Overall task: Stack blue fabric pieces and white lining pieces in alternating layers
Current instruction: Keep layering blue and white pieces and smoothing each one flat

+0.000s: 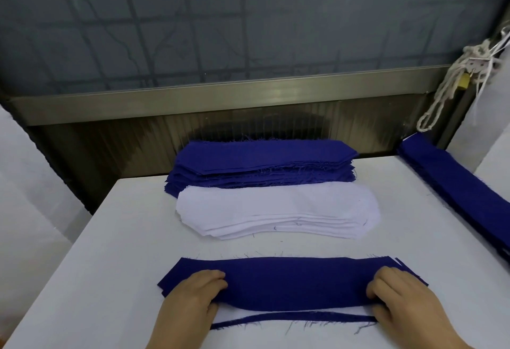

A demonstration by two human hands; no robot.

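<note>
Hands came first in view: your left hand (193,293) and your right hand (397,293) lay well apart, each with fingers curled over one end of the long dark blue fabric piece (292,279) on top of the near stack, gripping it at its near edge. That piece lay flat across the white counter (110,252), directly in front of you. Under its near edge a strip of white lining (276,313) showed, and below that the frayed edge of a lower blue piece (289,318), so the alternating layers looked already begun.

Beyond it, near the middle of the counter, sat the pile of white lining pieces (276,210), its edges fanned out. Just behind, touching or slightly under it, stood the taller pile of blue fabric pieces (262,161). Off to your right, a long folded bundle of blue cloth (469,197) ran along the counter's edge, with a knotted white cord (447,92) hanging above its far end.

Judging from this, the risk was misalignment: the top blue piece sat back from the layers beneath, and if you had pulled one end harder than the other, it could have skewed or dragged the thin lining with it. Loose frayed threads could also have caught and shifted a layer.
</note>
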